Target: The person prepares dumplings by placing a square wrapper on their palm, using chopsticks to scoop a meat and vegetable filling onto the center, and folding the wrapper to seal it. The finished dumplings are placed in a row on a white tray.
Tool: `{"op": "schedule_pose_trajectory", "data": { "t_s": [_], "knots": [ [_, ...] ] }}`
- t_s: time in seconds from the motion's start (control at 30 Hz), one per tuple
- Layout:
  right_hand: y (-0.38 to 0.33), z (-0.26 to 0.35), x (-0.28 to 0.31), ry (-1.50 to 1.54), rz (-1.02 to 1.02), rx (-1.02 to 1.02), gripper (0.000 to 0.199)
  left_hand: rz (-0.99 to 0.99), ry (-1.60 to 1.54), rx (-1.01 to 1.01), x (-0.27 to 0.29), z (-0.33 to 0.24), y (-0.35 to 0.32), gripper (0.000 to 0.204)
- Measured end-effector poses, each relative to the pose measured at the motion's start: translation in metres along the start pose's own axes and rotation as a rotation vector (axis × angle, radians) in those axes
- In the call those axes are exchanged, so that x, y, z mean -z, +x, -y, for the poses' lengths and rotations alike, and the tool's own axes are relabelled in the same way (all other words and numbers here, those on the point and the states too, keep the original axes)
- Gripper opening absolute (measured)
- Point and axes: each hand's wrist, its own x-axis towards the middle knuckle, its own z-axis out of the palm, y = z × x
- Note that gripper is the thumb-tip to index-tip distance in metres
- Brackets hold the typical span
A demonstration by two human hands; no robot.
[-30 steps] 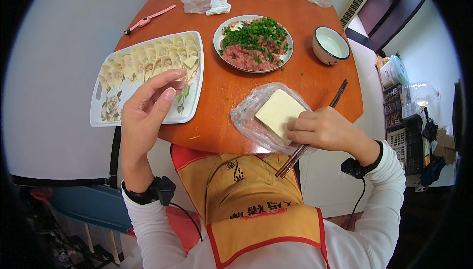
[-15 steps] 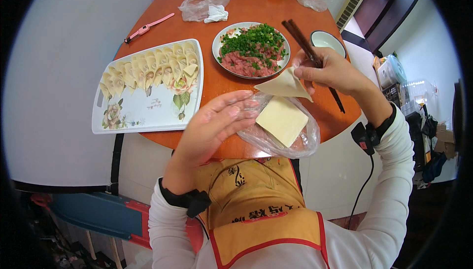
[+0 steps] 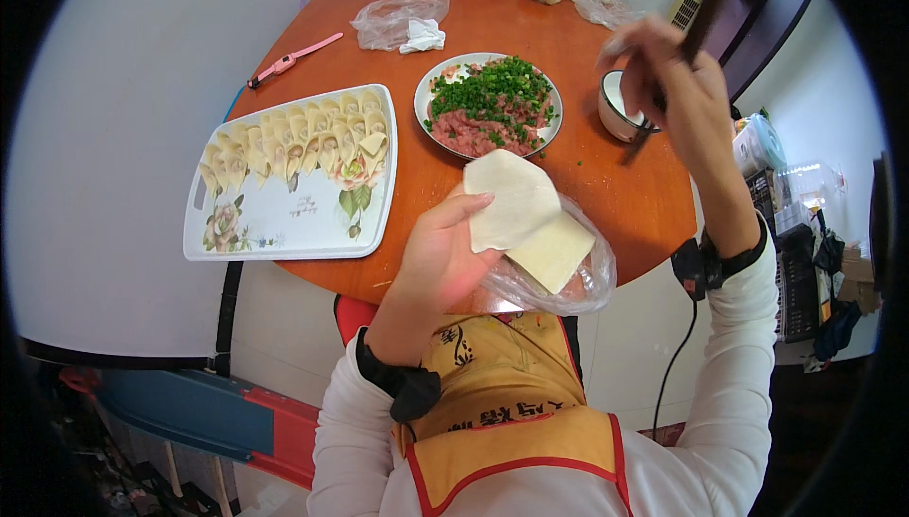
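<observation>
Pale square dumpling wrapper (image 3: 511, 200) lying flat, dark chopsticks (image 3: 677, 62) raised, tilted

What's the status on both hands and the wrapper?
Left hand holds wrapper flat. Right hand grips chopsticks by bowl. Nothing between.

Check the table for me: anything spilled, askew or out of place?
Mostly tidy. A few green onion bits lie on the table beside the filling plate. The bag of wrappers overhangs the table's near edge below the left hand. The dumpling tray looks orderly.
</observation>
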Motion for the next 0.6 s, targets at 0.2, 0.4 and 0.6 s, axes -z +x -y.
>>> {"op": "schedule_pose_trajectory", "data": {
  "t_s": [0.2,0.4,0.6],
  "knots": [
    [0.014,-0.038,0.013,-0.109,-0.193,0.009,0.049,-0.065,0.145,-0.207,-0.004,-0.033,-0.002,0.048],
    [0.013,-0.054,-0.002,-0.028,0.016,-0.156,0.040,-0.020,0.019,-0.309,-0.008,-0.064,0.010,0.047],
    [0.012,-0.056,0.001,-0.183,0.053,-0.232,0.027,0.181,-0.090,-0.256,-0.006,-0.074,0.035,0.042]
  ]
}}
